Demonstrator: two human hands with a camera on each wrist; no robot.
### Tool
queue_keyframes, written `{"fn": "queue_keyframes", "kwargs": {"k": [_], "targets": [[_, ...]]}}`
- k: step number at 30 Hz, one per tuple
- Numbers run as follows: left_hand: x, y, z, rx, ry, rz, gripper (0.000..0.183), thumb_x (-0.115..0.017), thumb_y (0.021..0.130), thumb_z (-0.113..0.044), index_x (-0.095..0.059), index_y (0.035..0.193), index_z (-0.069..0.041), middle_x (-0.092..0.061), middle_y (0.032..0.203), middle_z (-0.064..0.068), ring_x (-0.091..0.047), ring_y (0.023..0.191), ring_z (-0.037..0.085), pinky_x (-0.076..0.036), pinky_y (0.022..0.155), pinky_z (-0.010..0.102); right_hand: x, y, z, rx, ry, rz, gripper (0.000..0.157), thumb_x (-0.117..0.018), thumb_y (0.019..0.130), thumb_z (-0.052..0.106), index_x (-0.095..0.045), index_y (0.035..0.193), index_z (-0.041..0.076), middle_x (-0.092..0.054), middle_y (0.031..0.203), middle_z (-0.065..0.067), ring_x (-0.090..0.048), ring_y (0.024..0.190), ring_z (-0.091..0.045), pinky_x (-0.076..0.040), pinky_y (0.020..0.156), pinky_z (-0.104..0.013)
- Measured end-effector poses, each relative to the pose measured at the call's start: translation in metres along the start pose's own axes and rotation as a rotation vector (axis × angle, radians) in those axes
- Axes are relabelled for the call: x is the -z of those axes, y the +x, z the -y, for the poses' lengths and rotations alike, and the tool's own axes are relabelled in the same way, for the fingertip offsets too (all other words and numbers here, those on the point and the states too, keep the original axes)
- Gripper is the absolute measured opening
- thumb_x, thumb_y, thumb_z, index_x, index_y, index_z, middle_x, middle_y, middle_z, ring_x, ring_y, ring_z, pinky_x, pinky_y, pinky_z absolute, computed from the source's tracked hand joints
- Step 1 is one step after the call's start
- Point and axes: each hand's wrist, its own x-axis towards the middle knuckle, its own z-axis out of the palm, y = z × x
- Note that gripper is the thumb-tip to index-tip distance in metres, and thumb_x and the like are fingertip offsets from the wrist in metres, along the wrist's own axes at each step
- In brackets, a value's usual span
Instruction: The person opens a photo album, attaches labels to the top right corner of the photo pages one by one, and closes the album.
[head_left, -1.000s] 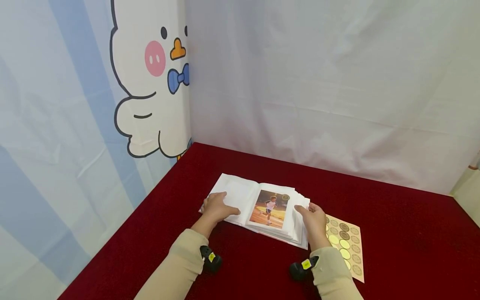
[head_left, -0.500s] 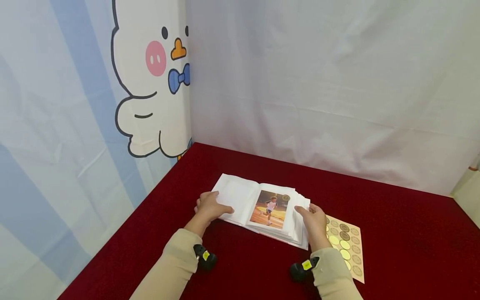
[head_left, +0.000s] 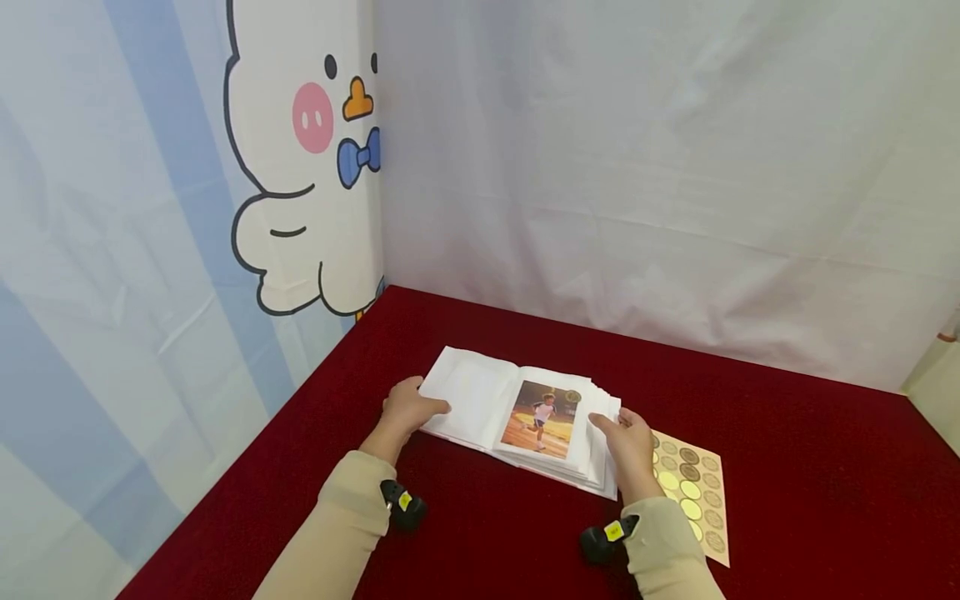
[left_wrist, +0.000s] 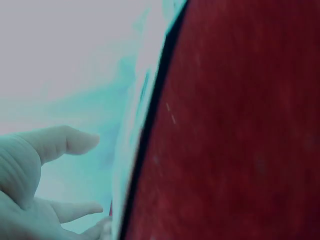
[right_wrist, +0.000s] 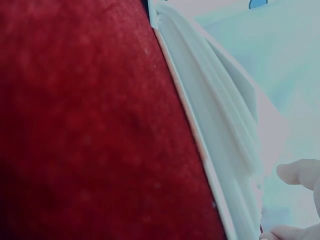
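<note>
A photo album [head_left: 468, 392] with white pages lies spread on the red tablecloth. On its right page is a picture of a running child [head_left: 538, 419], with a small round gold sticker [head_left: 573, 397] at its upper right corner. My left hand [head_left: 406, 411] is at the album's left edge, thumb and fingers spread apart, the thumb reaching over the page margin. With its thumb over the fanned pages and its fingers at the outer edge, my right hand [head_left: 629, 442] holds the album's right side. The right fingers are partly hidden in the head view.
A sheet of round gold stickers [head_left: 691, 492] lies right of the album, partly covered by my right hand and forearm. The red tablecloth [head_left: 817, 467] extends around both. Behind it hangs a pale curtain [head_left: 660, 167]; a cartoon-printed curtain [head_left: 300, 208] hangs at the left.
My left hand has slid leftward from over the left page to the album's left edge, uncovering more of the page. My right hand and the album stay nearly in place.
</note>
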Motion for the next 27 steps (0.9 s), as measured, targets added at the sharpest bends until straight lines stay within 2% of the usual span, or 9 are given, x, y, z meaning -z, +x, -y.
{"fn": "queue_keyframes", "kwargs": {"k": [4, 9, 14, 22, 27], "targets": [[0.005, 0.006, 0.007, -0.019, -0.042, 0.006, 0.064, -0.065, 0.076, 0.0, -0.039, 0.132, 0.014, -0.044, 0.132, 0.03, -0.044, 0.119, 0.04, -0.037, 0.099, 0.046, 0.0, 0.001, 0.0, 0.011, -0.006, 0.006, 0.068, -0.063, 0.085, 0.015, -0.029, 0.139, -0.01, -0.031, 0.142, -0.027, -0.028, 0.132, -0.037, -0.025, 0.107, -0.043], [0.009, 0.011, 0.014, -0.009, -0.161, 0.024, 0.059, -0.064, 0.076, 0.007, -0.044, 0.132, 0.011, -0.048, 0.129, 0.028, -0.047, 0.117, 0.037, -0.039, 0.098, 0.044, 0.001, 0.002, 0.0, 0.025, -0.017, 0.015, 0.07, -0.065, 0.084, 0.013, -0.028, 0.139, -0.011, -0.03, 0.143, -0.027, -0.027, 0.133, -0.037, -0.024, 0.108, -0.043], [0.01, 0.013, 0.019, 0.007, -0.272, 0.052, 0.061, -0.065, 0.078, 0.006, -0.044, 0.135, 0.003, -0.05, 0.127, 0.025, -0.051, 0.113, 0.034, -0.041, 0.095, 0.043, 0.001, 0.002, -0.001, 0.032, -0.027, 0.018, 0.072, -0.068, 0.082, 0.009, -0.028, 0.139, -0.01, -0.03, 0.143, -0.027, -0.027, 0.132, -0.037, -0.025, 0.107, -0.042], [0.013, 0.014, 0.022, 0.064, -0.416, 0.081, 0.06, -0.067, 0.083, -0.005, -0.045, 0.138, -0.012, -0.049, 0.131, 0.02, -0.056, 0.101, 0.027, -0.045, 0.088, 0.038, 0.001, 0.001, -0.002, 0.045, -0.026, 0.02, 0.073, -0.069, 0.08, 0.004, -0.029, 0.139, -0.01, -0.031, 0.141, -0.027, -0.028, 0.131, -0.037, -0.025, 0.107, -0.043], [0.015, 0.015, 0.019, 0.058, -0.489, 0.11, 0.059, -0.067, 0.084, -0.009, -0.045, 0.139, -0.016, -0.048, 0.133, 0.016, -0.057, 0.095, 0.023, -0.044, 0.087, 0.037, 0.002, 0.001, -0.003, 0.048, -0.03, 0.025, 0.073, -0.068, 0.08, 0.004, -0.028, 0.139, -0.01, -0.031, 0.141, -0.027, -0.028, 0.131, -0.037, -0.026, 0.107, -0.043]]}}
